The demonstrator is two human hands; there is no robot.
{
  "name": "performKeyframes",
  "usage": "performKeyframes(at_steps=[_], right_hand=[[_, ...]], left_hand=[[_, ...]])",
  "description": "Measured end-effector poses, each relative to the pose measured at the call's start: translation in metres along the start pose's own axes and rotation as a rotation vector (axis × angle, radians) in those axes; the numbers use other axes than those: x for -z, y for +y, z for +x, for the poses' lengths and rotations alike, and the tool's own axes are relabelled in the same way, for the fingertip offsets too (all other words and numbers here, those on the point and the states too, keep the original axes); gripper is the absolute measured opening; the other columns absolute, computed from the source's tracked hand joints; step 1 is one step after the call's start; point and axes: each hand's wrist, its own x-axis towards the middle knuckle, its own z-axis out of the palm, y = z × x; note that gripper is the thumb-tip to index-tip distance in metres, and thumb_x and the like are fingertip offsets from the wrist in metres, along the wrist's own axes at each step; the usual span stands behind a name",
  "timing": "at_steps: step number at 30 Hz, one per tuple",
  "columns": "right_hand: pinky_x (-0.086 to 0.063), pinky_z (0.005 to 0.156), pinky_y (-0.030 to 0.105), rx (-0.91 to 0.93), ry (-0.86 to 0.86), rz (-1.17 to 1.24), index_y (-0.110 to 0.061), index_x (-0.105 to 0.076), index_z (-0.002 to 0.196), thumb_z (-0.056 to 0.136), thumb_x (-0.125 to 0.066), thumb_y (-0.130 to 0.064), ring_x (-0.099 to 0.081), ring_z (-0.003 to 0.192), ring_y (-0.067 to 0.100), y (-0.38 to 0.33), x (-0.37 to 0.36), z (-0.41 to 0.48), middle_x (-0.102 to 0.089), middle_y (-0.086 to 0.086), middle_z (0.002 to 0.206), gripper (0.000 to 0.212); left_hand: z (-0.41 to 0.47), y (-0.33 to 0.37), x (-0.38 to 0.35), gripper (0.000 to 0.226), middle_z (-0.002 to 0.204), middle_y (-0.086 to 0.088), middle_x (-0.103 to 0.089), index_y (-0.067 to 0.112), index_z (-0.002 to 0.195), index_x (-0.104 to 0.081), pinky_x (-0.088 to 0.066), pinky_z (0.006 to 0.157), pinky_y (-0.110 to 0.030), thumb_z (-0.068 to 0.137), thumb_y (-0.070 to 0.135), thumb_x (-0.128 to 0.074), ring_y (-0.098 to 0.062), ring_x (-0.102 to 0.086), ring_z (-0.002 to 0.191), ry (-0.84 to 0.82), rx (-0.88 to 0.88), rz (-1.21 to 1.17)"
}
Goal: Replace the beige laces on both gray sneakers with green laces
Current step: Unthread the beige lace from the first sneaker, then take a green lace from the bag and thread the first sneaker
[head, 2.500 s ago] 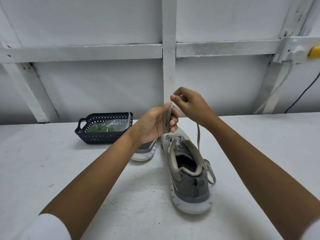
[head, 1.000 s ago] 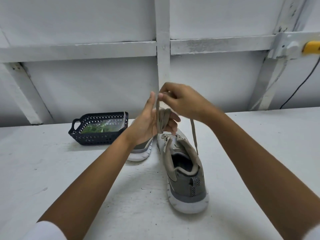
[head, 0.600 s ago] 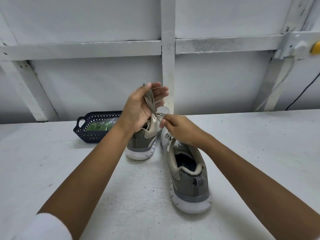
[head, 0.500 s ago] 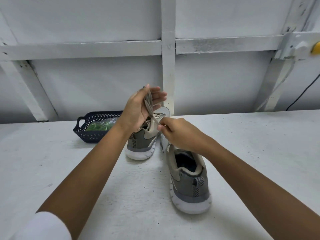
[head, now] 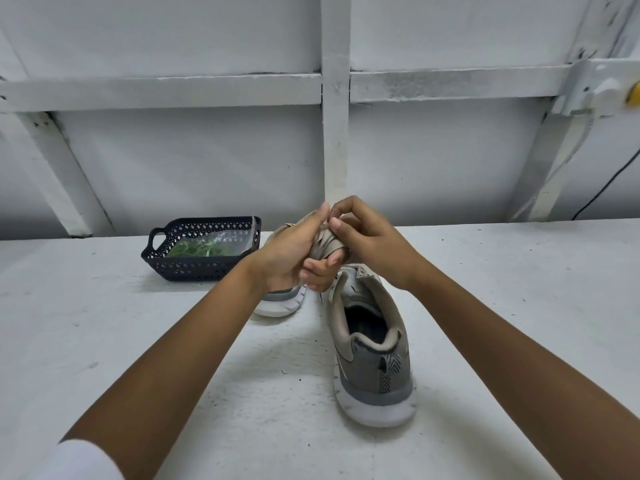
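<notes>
A gray sneaker (head: 372,348) with a white sole stands on the white table, heel toward me, no lace showing in its eyelets. Farther back on the left is the second gray sneaker (head: 281,301), mostly hidden behind my left wrist. My left hand (head: 294,251) is closed on a bundle of beige lace (head: 325,244) wound around its fingers. Against the bundle's top, my right hand (head: 367,239) pinches the lace with thumb and forefinger. Both hands hover above the near sneaker's toe. Green laces (head: 199,250) lie in a clear bag inside the dark basket.
A dark perforated plastic basket (head: 194,268) with a handle sits at the back left of the table (head: 121,341). A white framed wall (head: 334,133) rises right behind the table. A black cable (head: 602,188) and a yellow object are on the far right.
The beige lace came free of the near sneaker and got wound around my left hand. My right hand rose from the shoe's tongue to the bundle. Both hands now meet above the toe.
</notes>
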Motion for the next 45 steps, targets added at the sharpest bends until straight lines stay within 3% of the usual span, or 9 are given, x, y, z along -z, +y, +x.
performKeyframes(at_steps=[6, 12, 16, 18, 21, 27, 32, 41, 45], right_hand=[[-0.046, 0.055, 0.021, 0.034, 0.108, 0.003, -0.024, -0.053, 0.085, 0.099, -0.044, -0.016, -0.055, 0.062, 0.003, 0.011, -0.003, -0.003, -0.060, -0.012, 0.069, 0.019], [-0.037, 0.055, 0.008, 0.022, -0.029, 0.048, -0.021, -0.048, 0.091, 0.095, -0.048, -0.023, -0.051, 0.055, -0.006, 0.013, -0.009, -0.002, -0.056, -0.014, 0.068, 0.005], [-0.046, 0.070, 0.019, 0.007, -0.059, -0.069, -0.026, -0.046, 0.096, 0.088, -0.055, -0.051, -0.056, 0.071, -0.002, 0.015, -0.015, 0.002, -0.060, -0.019, 0.075, 0.027], [-0.049, 0.076, 0.031, 0.028, -0.044, -0.206, -0.030, -0.048, 0.093, 0.084, -0.063, -0.042, -0.059, 0.078, 0.005, 0.015, -0.019, 0.006, -0.062, -0.014, 0.081, 0.021], [-0.041, 0.061, 0.018, 0.017, 0.037, -0.162, -0.026, -0.054, 0.080, 0.089, -0.064, -0.023, -0.054, 0.060, -0.004, 0.008, -0.028, 0.012, -0.060, -0.016, 0.068, 0.013], [-0.046, 0.059, 0.029, -0.083, 0.166, -0.248, -0.018, -0.056, 0.079, 0.088, -0.065, -0.020, -0.053, 0.057, 0.006, -0.009, -0.075, 0.025, -0.061, -0.003, 0.069, 0.013], [-0.055, 0.076, 0.042, -0.127, 0.069, -0.484, -0.018, -0.060, 0.084, 0.088, -0.065, -0.025, -0.063, 0.077, 0.019, -0.018, -0.103, 0.035, -0.065, 0.001, 0.083, 0.009], [-0.059, 0.071, 0.042, -0.268, -0.050, -0.480, -0.015, -0.058, 0.082, 0.089, -0.064, -0.020, -0.070, 0.072, 0.026, -0.009, -0.113, 0.057, -0.066, 0.002, 0.077, 0.010], [-0.050, 0.057, 0.021, -0.245, -0.111, -0.709, -0.011, -0.060, 0.085, 0.091, -0.060, -0.020, -0.061, 0.053, 0.016, -0.003, -0.143, 0.065, -0.071, 0.012, 0.082, 0.011]], left_hand=[[-0.001, 0.003, 0.003, 0.060, 0.033, 0.007, -0.026, 0.011, 0.048, -0.052, -0.030, 0.038, -0.017, 0.095, 0.041, -0.028, -0.006, -0.023, 0.027, 0.115, 0.009, -0.079], [-0.002, -0.001, -0.003, 0.059, 0.031, 0.004, -0.026, 0.013, 0.042, -0.047, -0.029, 0.040, -0.016, 0.095, 0.039, -0.039, -0.007, -0.025, 0.025, 0.349, 0.015, -0.115], [-0.009, -0.002, 0.000, 0.050, 0.030, 0.005, -0.026, 0.011, 0.049, -0.047, -0.025, 0.041, -0.017, 0.091, 0.038, -0.047, -0.006, -0.024, 0.025, 0.456, -0.013, -0.143], [-0.014, -0.002, 0.006, 0.043, 0.031, 0.005, -0.028, 0.010, 0.060, -0.047, -0.025, 0.040, -0.017, 0.094, 0.035, -0.047, -0.006, -0.026, 0.026, 0.501, -0.029, -0.135], [-0.025, 0.001, 0.022, 0.040, 0.032, 0.006, -0.031, 0.009, 0.056, -0.051, -0.033, 0.039, -0.018, 0.084, 0.038, -0.058, -0.006, -0.031, 0.028, 0.559, -0.061, -0.094], [-0.071, -0.003, 0.064, 0.020, 0.059, 0.001, -0.042, 0.010, 0.079, -0.070, -0.036, 0.055, -0.022, 0.085, 0.028, -0.062, -0.008, -0.040, 0.049, 0.369, -0.125, -0.045], [-0.108, -0.016, 0.095, 0.033, 0.068, 0.001, -0.046, -0.004, 0.112, -0.055, -0.037, 0.057, -0.023, 0.086, 0.016, -0.055, -0.008, -0.045, 0.058, 0.293, -0.078, 0.070], [-0.105, -0.027, 0.114, 0.019, 0.065, 0.000, -0.044, -0.001, 0.100, -0.056, -0.041, 0.053, -0.018, 0.098, 0.007, -0.038, -0.008, -0.047, 0.055, 0.344, -0.039, -0.009], [-0.117, -0.036, 0.131, 0.022, 0.066, 0.000, -0.048, 0.003, 0.089, -0.059, -0.042, 0.050, -0.018, 0.098, 0.008, -0.040, -0.008, -0.047, 0.054, 0.382, 0.067, -0.041]])
